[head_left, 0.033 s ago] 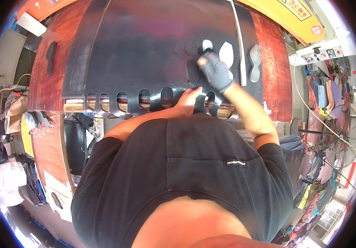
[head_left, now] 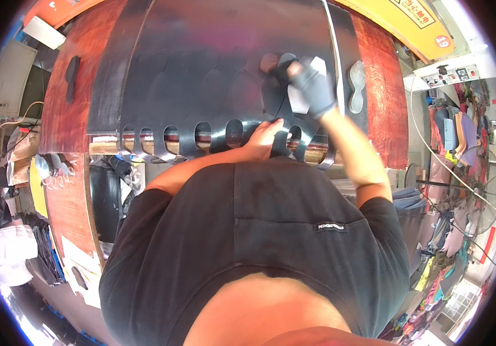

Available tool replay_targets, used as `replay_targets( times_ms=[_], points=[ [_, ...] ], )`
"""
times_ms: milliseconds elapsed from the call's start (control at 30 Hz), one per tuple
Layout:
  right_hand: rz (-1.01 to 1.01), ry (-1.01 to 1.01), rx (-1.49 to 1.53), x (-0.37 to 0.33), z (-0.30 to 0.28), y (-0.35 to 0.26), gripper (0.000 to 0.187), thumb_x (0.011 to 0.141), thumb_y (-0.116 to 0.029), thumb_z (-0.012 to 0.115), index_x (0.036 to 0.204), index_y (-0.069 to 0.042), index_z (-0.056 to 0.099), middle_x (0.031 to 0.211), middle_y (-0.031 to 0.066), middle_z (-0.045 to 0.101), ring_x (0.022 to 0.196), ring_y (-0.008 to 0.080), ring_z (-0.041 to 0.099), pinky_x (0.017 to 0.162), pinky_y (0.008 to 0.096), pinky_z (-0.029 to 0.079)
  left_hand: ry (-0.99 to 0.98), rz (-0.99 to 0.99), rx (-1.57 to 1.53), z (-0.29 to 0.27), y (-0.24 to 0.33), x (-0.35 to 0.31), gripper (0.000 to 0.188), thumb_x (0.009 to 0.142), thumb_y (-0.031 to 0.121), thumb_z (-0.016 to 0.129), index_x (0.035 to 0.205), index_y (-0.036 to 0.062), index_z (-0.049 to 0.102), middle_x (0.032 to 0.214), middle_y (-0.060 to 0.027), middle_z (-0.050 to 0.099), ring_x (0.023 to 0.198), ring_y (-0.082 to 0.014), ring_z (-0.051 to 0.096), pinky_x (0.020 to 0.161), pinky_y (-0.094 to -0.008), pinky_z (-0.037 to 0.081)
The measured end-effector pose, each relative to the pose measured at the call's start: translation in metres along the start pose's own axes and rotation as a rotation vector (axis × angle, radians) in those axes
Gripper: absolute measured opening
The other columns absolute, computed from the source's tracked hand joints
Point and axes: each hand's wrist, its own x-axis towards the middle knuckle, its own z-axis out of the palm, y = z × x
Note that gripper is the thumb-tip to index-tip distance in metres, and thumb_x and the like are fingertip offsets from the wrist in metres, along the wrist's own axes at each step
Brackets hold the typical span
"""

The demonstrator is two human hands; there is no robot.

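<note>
A large black rubber-like sheet [head_left: 202, 86] lies on the red board, with sole-shaped outlines cut in it and a row of open cut-outs along its near edge. My left hand [head_left: 264, 136], bare, rests on that edge, fingers stretched out and pressing the sheet. My right hand [head_left: 314, 92], in a grey glove with bare fingertips, is over the sheet's right part, slightly blurred. Its fingers are closed on a black sole-shaped piece [head_left: 286, 70], partly hidden by the hand. White sheet-like shapes [head_left: 299, 101] show beside and under the glove.
A grey sole shape [head_left: 355, 86] lies at the right of the board, and a dark sole shape [head_left: 72, 79] at its left. The red board [head_left: 381, 86] extends on both sides. An orange-yellow machine beam [head_left: 403, 20] crosses the far right; a control box [head_left: 447, 76] stands below it.
My right hand has moved slightly right with the black piece, and a reddish gap now shows in the sheet to its left. My left hand has stayed nearly in place.
</note>
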Motion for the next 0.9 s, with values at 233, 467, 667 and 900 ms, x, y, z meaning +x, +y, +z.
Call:
replay_targets(
  times_ms=[233, 467, 667, 900],
  points=[
    [-0.253, 0.425, -0.087, 0.107, -0.092, -0.031, 0.028, 0.090, -0.028, 0.056, 0.092, -0.001, 0.063, 0.077, 0.0088, 0.063, 0.069, 0.0157, 0.057, 0.064, 0.0285, 0.046, 0.092, -0.024, -0.040, 0.001, -0.004, -0.001, 0.033, 0.093, 0.024, 0.056, 0.114, -0.0005, 0.047, 0.104, -0.0145, 0.057, 0.093, -0.0190, 0.059, 0.076, -0.0362, 0.049],
    [-0.570, -0.186, -0.083, -0.035, 0.018, -0.004, 0.032, 0.078, -0.018, 0.069, 0.104, -0.001, 0.061, 0.096, 0.0147, 0.064, 0.091, 0.0337, 0.061, 0.080, 0.0378, 0.050, -0.130, 0.182, 0.064, -0.008, -0.010, 0.000, 0.022, 0.089, 0.013, 0.056, 0.107, 0.0017, 0.054, 0.099, -0.0083, 0.060, 0.090, -0.0177, 0.059, 0.080, -0.0310, 0.046],
    [-0.258, -0.258, -0.149, -0.054, 0.012, 0.009, 0.050, 0.073, -0.020, 0.070, 0.116, 0.000, 0.053, 0.112, 0.0208, 0.058, 0.101, 0.0358, 0.058, 0.086, 0.0400, 0.047, -0.234, 0.192, 0.114, -0.009, -0.007, 0.003, 0.032, 0.085, 0.004, 0.053, 0.116, 0.0018, 0.049, 0.107, -0.0063, 0.058, 0.100, -0.0174, 0.056, 0.088, -0.0329, 0.044],
    [0.038, -0.131, -0.264, -0.027, 0.008, 0.012, 0.031, 0.087, -0.022, 0.055, 0.111, -0.003, 0.059, 0.081, 0.0169, 0.066, 0.078, 0.0309, 0.066, 0.070, 0.0358, 0.050, -0.201, -0.178, 0.655, -0.008, 0.046, -0.041, 0.057, 0.090, 0.017, 0.059, 0.138, -0.0019, 0.034, 0.131, -0.0078, 0.046, 0.119, -0.0119, 0.042, 0.099, -0.0278, 0.033]
  ],
)
